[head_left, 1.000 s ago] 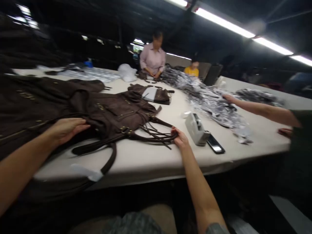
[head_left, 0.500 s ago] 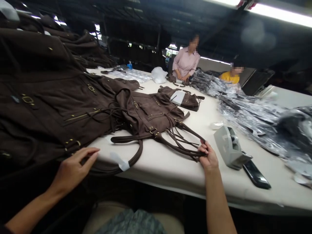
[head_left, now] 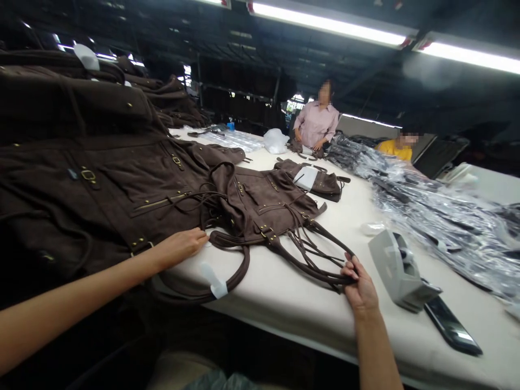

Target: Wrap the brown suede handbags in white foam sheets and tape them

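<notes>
"What lies on your white-topped table (head_left: pixel 357 211)?"

"A brown buckled handbag (head_left: pixel 266 200) before you; a larger bag (head_left: pixel 114 189) leftward; a grey tape dispenser (head_left: pixel 392 265) beside a smartphone (head_left: pixel 455 327), rightward; plastic-wrapped bundles (head_left: pixel 442 216) beyond."

On the table (head_left: pixel 353 214), around the middle bag (head_left: pixel 262 203), a clock face seen from six.
Larger bag (head_left: pixel 114 187) at nine, touching it; smaller bag (head_left: pixel 328 185) between one and two, a co-worker (head_left: pixel 317 122) beyond; bundles (head_left: pixel 439 211) inside plastic at three; dispenser (head_left: pixel 388 265) at four, past the right hand (head_left: pixel 361 290), phone (head_left: pixel 453 326) just beside it.
</notes>
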Tool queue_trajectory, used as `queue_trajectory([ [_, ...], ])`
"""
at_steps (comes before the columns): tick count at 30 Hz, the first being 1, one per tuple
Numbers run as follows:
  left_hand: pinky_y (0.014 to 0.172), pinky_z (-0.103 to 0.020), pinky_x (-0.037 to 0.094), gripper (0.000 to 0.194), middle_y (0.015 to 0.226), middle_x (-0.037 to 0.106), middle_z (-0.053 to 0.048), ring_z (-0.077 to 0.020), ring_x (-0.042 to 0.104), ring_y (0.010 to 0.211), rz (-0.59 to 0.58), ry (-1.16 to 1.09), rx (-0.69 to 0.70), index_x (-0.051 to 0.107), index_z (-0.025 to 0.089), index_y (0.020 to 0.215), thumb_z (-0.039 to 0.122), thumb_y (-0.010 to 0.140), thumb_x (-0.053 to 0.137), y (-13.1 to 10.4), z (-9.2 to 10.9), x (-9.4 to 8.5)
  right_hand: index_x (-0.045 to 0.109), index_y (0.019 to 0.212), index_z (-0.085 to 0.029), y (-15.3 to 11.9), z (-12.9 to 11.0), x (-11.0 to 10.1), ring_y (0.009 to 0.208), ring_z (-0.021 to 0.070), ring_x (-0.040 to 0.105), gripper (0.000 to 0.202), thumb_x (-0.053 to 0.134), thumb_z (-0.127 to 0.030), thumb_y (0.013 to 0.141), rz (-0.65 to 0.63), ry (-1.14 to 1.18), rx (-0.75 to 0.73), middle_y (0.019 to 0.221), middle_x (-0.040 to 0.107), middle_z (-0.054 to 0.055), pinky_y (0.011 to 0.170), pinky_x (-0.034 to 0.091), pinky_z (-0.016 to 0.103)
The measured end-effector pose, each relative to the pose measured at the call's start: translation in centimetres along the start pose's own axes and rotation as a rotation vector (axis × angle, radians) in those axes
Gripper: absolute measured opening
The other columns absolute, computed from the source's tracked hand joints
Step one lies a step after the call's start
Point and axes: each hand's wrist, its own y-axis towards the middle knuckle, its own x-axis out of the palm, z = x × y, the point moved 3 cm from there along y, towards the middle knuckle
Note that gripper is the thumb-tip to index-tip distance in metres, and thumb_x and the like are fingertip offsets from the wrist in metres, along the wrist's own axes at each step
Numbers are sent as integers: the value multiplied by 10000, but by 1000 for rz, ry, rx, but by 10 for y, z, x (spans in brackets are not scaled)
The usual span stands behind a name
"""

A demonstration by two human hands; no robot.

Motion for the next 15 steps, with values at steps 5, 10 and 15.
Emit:
queue_trajectory([
  [5, 823, -298, 488, 325, 944, 639, -132, -207, 604, 891, -105, -7, -47, 663, 130, 932, 55, 851, 357, 13, -9, -5, 618, 898, -130, 0, 1, 0, 389, -26, 350, 174, 755, -146, 793, -15, -33, -21, 623, 487, -73, 393, 423, 59],
  [10, 896, -261, 468, 442, 1075, 633, -91, -195, 612, 998, -199, -98, -66, 634, 153, 1064, 54, 670, 458, 7, -19, -13, 622, 902, -138, 0, 4, -2, 402, -22, 345, 179, 753, -132, 781, -18, -40, -38, 631, 495, -74, 393, 426, 66],
  [15, 766, -221, 446, 268, 908, 637, -33, -149, 571, 810, -291, -209, -54, 626, 152, 921, 147, 697, 478, 3, -25, -21, 632, 895, -129, 1, 5, -5, 408, -16, 349, 221, 793, -164, 747, -29, -71, -58, 632, 493, -72, 406, 435, 82],
])
